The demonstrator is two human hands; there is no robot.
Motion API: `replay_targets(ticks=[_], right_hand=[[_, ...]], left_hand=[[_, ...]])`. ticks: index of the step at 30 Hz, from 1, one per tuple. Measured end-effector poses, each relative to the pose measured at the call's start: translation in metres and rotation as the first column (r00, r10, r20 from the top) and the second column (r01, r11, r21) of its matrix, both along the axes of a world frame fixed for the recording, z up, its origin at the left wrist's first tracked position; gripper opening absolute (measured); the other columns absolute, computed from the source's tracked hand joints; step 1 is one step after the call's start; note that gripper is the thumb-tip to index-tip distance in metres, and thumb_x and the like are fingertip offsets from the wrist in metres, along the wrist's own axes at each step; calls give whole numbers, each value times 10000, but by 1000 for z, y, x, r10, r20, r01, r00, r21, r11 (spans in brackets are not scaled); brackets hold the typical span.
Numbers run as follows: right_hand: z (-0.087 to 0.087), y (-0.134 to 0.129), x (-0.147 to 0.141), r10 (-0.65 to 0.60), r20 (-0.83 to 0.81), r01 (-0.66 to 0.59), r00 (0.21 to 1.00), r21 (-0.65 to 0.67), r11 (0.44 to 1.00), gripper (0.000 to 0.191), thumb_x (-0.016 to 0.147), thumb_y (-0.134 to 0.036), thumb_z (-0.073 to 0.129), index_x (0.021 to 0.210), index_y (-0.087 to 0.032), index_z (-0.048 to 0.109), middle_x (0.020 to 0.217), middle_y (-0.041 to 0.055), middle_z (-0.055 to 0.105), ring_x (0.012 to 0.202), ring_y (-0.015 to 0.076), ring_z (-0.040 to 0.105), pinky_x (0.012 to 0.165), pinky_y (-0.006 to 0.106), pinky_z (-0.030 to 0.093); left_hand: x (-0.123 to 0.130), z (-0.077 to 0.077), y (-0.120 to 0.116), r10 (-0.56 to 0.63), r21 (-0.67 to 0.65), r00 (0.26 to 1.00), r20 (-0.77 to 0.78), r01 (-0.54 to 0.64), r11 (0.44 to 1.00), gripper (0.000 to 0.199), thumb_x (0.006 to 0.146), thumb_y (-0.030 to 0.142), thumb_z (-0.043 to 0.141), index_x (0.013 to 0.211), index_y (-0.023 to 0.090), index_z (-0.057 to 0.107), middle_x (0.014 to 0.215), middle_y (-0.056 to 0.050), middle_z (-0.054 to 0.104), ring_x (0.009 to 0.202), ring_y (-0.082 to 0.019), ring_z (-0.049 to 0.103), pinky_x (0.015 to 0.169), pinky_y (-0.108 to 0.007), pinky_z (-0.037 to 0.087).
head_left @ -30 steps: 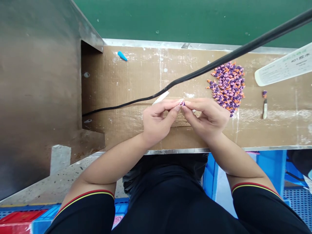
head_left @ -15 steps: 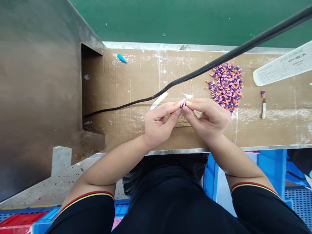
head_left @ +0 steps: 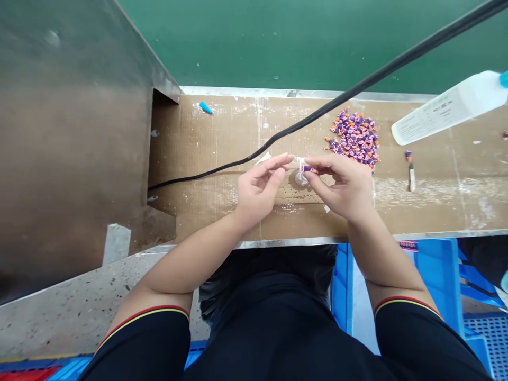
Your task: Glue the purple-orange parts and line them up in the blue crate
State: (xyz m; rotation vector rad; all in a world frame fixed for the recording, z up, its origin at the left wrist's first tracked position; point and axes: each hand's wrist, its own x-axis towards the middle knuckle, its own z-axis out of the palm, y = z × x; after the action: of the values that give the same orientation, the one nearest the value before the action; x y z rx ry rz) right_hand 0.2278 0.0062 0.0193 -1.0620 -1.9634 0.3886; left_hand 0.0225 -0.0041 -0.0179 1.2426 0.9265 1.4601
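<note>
Between the thumb and fingers of my right hand is a small purple and orange piece. My left hand is just left of it, thumb and fingertips apart, with nothing visible between them. Under the fingertips, on the cardboard, lies a small round clear item, partly covered by my right fingers. A pile of purple, pink and orange pieces lies beyond my right hand. A white strip shows behind my left fingers.
A black cable crosses above the cardboard-covered bench. Rightward are a white bottle and a small pale tool. A blue tip lies at the back left, near a metal housing. Blue bins stand below.
My hands have moved apart, and my left fingers have come off the small piece, which stays in my right hand. The round clear item has come into view. The whole view has shifted slightly.
</note>
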Motion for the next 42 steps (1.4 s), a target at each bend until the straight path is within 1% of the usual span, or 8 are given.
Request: replay_targets(ticks=[8, 14, 23, 25, 27, 31, 36, 42], right_hand=[[-26, -59, 42, 342, 476, -286, 810, -187, 940, 286, 1106, -130, 514, 979, -223, 752, 989, 99, 774, 861, 227, 690, 706, 349, 584], [-39, -86, 50, 208, 255, -153, 944, -220, 963, 477, 1035, -61, 514, 1438, -270, 663, 1290, 115, 773, 1152, 263, 753, 947, 451, 674], [-41, -120, 73, -86, 87, 108, 992, -292, 950, 157, 1122, -331, 626, 1144, -274, 770, 1127, 78, 838, 1019, 236, 799, 908, 394, 676], [-45, -146, 113, -438, 11, 425, 899, -269, 864, 172, 1105, -413, 669, 1135, -280, 775, 1085, 56, 837, 941, 217, 802, 854, 362, 673], [-58, -178, 161, -766, -59, 731, 640, -261, 631, 277, 1050, -536, 717, 1100, -266, 752, 1036, 59, 819, 903, 230, 795, 823, 380, 674], [-107, -231, 236, -928, 230, 874, 294, -457, 164, 450, 975, -646, 632, 1029, -213, 740, 922, 98, 808, 825, 271, 777, 816, 443, 668], [-162, -254, 260, -826, 450, 824, 341, -566, 32, 290, 910, -493, 679, 854, -221, 764, 801, 110, 814, 835, 302, 783, 935, 472, 638], [-188, -259, 274, -711, 595, 816, 375, -576, -52, 248, 1005, -431, 710, 962, -196, 775, 878, 88, 821, 880, 258, 771, 965, 446, 623]], left_hand=[[-2, -17, 11, 45, 109, 996, -76, -36, 993, 302, 1086, 509, 720, 1129, 253, 874, 1102, -94, 842, 951, -171, 789, 884, -316, 678], [-3, -18, 11, 77, 194, 983, -165, -45, 980, 290, 1092, 496, 708, 1085, 262, 879, 1006, -76, 809, 880, -153, 744, 779, -295, 625], [-3, -14, 15, 135, 189, 977, -166, -103, 977, 282, 1016, 511, 780, 1013, 242, 866, 1016, -74, 800, 741, -127, 697, 552, -248, 525], [0, -12, 18, 142, 197, 983, -120, -116, 974, 220, 976, 423, 799, 985, 214, 869, 951, -73, 798, 692, -119, 686, 525, -237, 508], [4, -9, 22, 169, 195, 982, -85, -150, 969, 187, 904, 342, 798, 928, 167, 856, 869, -77, 790, 633, -119, 671, 483, -228, 479], [13, -7, 29, 218, 189, 975, -37, -207, 960, 207, 755, 307, 763, 831, 123, 821, 750, -81, 763, 527, -129, 626, 400, -224, 409], [15, -12, 34, 216, 223, 976, -12, -208, 952, 228, 734, 312, 752, 812, 108, 816, 707, -89, 753, 480, -140, 607, 364, -223, 367], [13, -15, 38, 236, 204, 971, -45, -223, 953, 266, 713, 361, 751, 808, 119, 808, 679, -58, 741, 466, -137, 601, 346, -219, 348]])
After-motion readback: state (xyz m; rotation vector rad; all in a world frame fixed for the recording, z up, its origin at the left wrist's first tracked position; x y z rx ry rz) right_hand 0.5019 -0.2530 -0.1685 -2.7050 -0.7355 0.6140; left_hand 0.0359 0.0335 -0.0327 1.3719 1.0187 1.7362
